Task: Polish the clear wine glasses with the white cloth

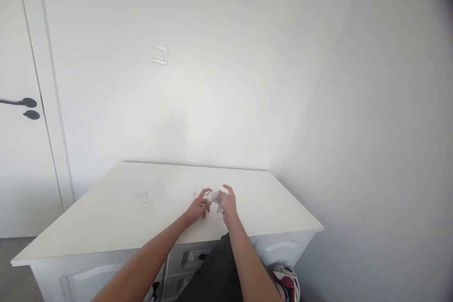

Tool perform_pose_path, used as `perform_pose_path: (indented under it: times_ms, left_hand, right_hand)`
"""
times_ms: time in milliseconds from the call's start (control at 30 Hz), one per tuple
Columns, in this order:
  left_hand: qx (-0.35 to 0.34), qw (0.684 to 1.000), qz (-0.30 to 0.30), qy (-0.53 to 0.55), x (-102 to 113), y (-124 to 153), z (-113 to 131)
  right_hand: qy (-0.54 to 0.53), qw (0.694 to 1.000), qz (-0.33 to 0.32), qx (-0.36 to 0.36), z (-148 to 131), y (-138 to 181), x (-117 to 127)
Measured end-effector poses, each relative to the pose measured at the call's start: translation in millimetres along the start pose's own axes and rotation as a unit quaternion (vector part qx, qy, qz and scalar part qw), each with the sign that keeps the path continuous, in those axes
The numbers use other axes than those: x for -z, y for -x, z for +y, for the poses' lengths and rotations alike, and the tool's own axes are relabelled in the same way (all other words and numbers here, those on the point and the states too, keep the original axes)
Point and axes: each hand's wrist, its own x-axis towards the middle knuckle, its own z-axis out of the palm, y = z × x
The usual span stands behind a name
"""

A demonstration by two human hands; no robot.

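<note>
Both my hands meet over the middle of a white dresser top point(106, 217). My left hand point(198, 206) has its fingers curled, with the fingertips touching a small white-grey object point(215, 196). My right hand point(228, 203) closes round the same object from the right, and something pale hangs below its fingers. The object is too small and washed out to name. Faint clear glass items point(159, 184) stand further back left on the top, apart from both hands.
The dresser stands against a white wall with a light switch point(159, 55). A white door with a dark handle point(24, 102) is at the left. Drawers with dark pulls point(198, 257) face me. A red, white and black item point(287, 282) lies low at the right.
</note>
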Motion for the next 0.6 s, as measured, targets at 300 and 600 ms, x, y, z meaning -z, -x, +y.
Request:
perform_pose_path:
  times_ms: [300, 600]
  left_hand:
    - [0.013, 0.998, 0.051, -0.021, 1.0, 0.5, 0.5]
    - [0.008, 1.000, -0.002, 0.012, 1.8, 1.3, -0.3]
  right_hand:
    - [0.033, 0.996, -0.082, 0.033, 2.3, -0.3, -1.7]
    - [0.010, 0.998, -0.062, 0.011, 6.9, -3.9, -2.8]
